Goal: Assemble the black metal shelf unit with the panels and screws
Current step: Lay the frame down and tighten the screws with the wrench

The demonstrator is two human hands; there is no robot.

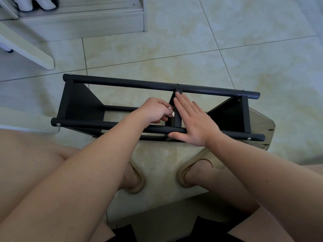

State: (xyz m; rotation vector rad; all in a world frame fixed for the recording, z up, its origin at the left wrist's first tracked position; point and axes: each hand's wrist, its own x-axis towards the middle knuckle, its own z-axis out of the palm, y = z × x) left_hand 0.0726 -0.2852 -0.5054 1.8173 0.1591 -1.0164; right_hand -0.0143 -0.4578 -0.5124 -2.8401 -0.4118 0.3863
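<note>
The black metal shelf unit (157,85) lies on its side on the tiled floor in front of me. Two long tubes run left to right, with a left panel (78,102), a middle panel (178,119) and a right panel (229,114) between them. Silver screw heads (178,83) show on the tubes. My right hand (194,123) lies flat with straight fingers along the middle panel's upper edge, its thumb on the near tube. My left hand (155,109) is curled just left of that panel and pinches a small pale part (170,109) against it. I cannot make out what the part is.
A white board (26,48) leans at the far left, beside a white cabinet base (87,20) with shoes (35,4) on it. My feet in tan slippers (187,173) rest just in front of the shelf unit, with my knees at both sides.
</note>
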